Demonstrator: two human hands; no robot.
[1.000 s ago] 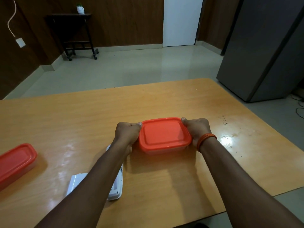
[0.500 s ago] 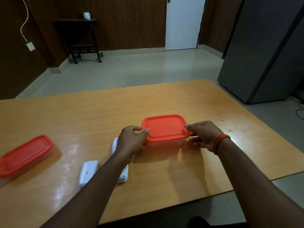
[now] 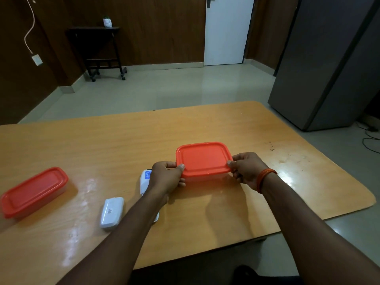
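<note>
A clear food container with a red lid [image 3: 203, 159] sits in the middle of the wooden table [image 3: 102, 145]. My left hand [image 3: 166, 178] grips its near left corner, thumb on top of the lid rim and fingers curled under the edge. My right hand [image 3: 245, 169], with an orange band at the wrist, pinches the near right corner of the lid the same way. The near edge of the lid looks slightly raised over the clear base.
A second, longer red-lidded container [image 3: 34, 191] lies at the table's left. A small white device [image 3: 112, 212] and another white device [image 3: 146, 179], partly hidden under my left forearm, lie near the front. A grey cabinet [image 3: 329, 64] stands to the right.
Both hands shifted from pressing the container's sides to pinching the lid's near corners. The view pulled back, showing more of the table and both white devices.
</note>
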